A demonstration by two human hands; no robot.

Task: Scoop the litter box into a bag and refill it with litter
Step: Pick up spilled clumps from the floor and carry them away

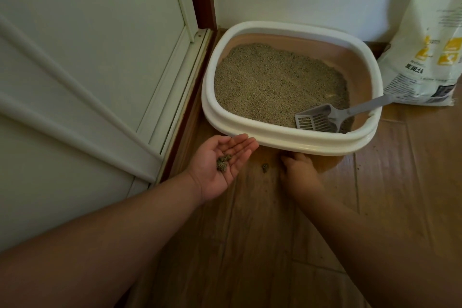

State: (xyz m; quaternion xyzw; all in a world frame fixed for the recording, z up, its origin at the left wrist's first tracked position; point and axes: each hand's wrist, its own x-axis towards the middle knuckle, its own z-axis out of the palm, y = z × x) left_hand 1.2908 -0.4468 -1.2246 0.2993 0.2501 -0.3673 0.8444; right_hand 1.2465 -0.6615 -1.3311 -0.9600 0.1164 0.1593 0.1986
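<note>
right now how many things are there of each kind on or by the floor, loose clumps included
litter box: 1
litter scoop: 1
litter bag: 1
litter clumps: 2, one in the left hand's palm, one on the floor beside the right hand
total: 5
</note>
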